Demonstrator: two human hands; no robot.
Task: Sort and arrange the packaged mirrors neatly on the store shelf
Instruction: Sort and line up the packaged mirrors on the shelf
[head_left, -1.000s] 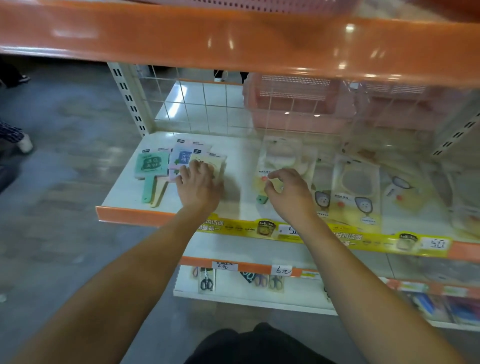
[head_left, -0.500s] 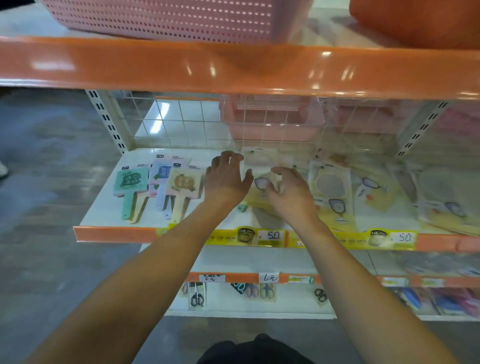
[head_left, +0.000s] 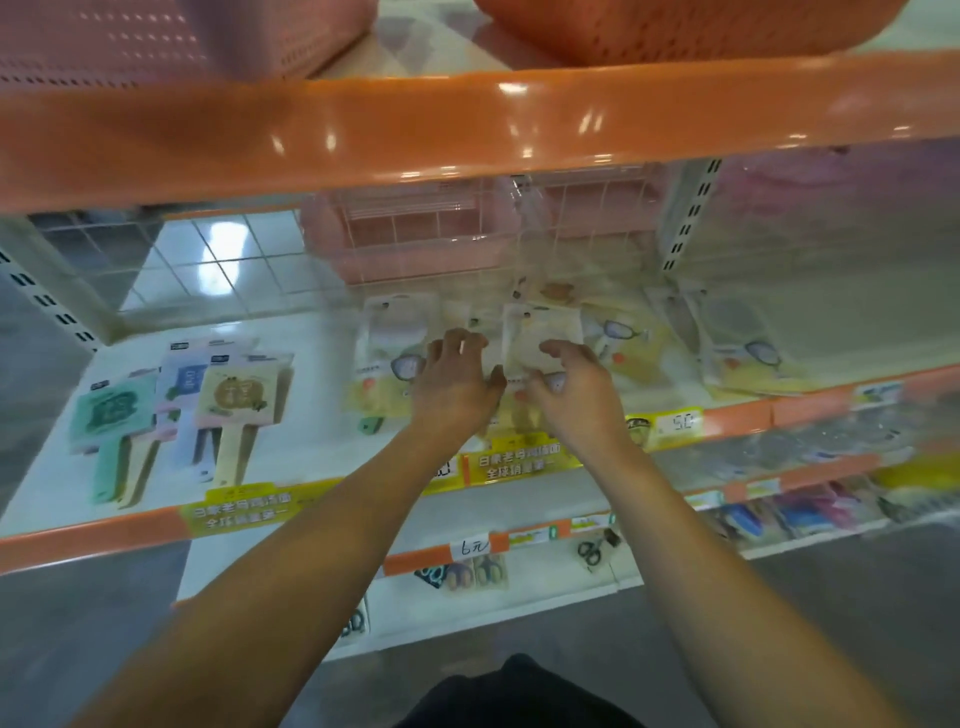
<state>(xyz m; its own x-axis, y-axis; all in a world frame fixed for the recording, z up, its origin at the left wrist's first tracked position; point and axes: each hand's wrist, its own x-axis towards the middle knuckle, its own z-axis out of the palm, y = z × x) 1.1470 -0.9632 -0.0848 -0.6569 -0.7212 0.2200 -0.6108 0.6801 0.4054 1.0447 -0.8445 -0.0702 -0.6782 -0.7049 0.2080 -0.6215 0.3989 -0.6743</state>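
Several packaged mirrors lie on the white shelf. At the left sits a fanned group of handled mirrors: a green one, a blue one and a cream one. In the middle lie clear yellowish packs, one left of my hands and others to the right. Both hands are over the middle pile. My left hand rests on it with fingers curled. My right hand grips a pale pack at its lower edge. The image is blurred.
An orange shelf lip crosses the top of the view, with pink baskets above it. Pink crates stand behind the wire grid. Yellow price strips line the shelf front. A lower shelf holds scissors.
My left hand left the handled mirrors and moved right to the middle pile beside my right hand. The camera tilted up and closer; the handled mirrors stay fanned at left.
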